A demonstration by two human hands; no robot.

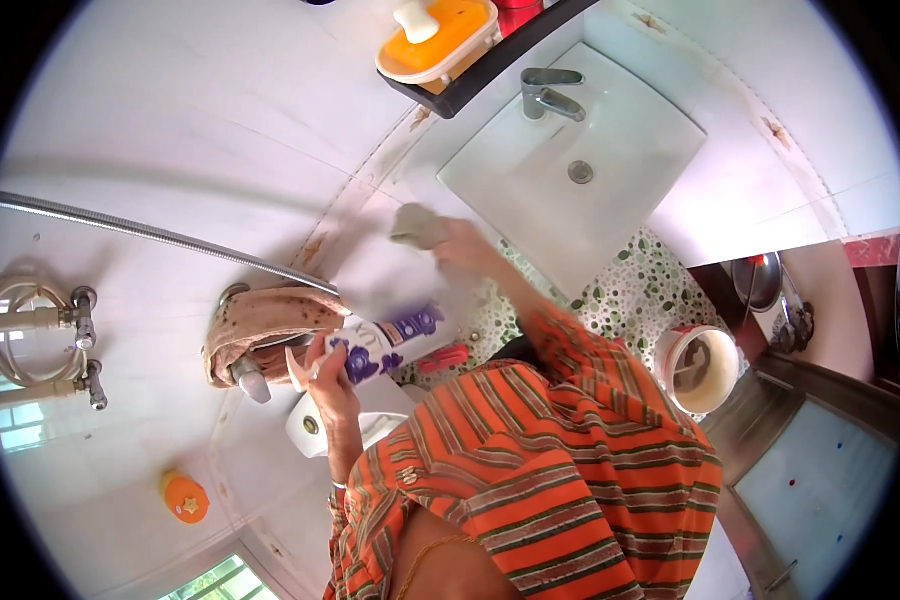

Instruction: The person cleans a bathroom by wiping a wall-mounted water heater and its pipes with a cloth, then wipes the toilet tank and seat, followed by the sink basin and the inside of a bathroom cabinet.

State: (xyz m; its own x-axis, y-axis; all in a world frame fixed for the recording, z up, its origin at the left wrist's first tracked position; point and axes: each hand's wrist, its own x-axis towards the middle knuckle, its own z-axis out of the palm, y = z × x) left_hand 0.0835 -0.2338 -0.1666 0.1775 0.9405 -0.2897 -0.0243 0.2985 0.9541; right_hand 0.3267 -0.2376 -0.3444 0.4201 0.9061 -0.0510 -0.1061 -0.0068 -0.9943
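My left hand [334, 392] is closed around a white container [375, 350] printed with purple flowers, holding it tilted at the left of my body. Reaching forward past it, my right hand [467, 255] grips a crumpled grey-green cloth [417, 227]; motion blurs its fingers. A blurred whitish patch lies between the cloth and the container, and I cannot tell what it is. Just beyond my left hand, a brown spotted towel [260, 325] hangs by the wall.
A white washbasin [650, 125] with a chrome tap [550, 95] is ahead right. Near it, a dark shelf [460, 95] bears an orange soap dish [440, 40]. A white bucket [670, 370] stands right on pebble-patterned floor. Left are a metal rail [170, 240] and pipe valves [83, 318].
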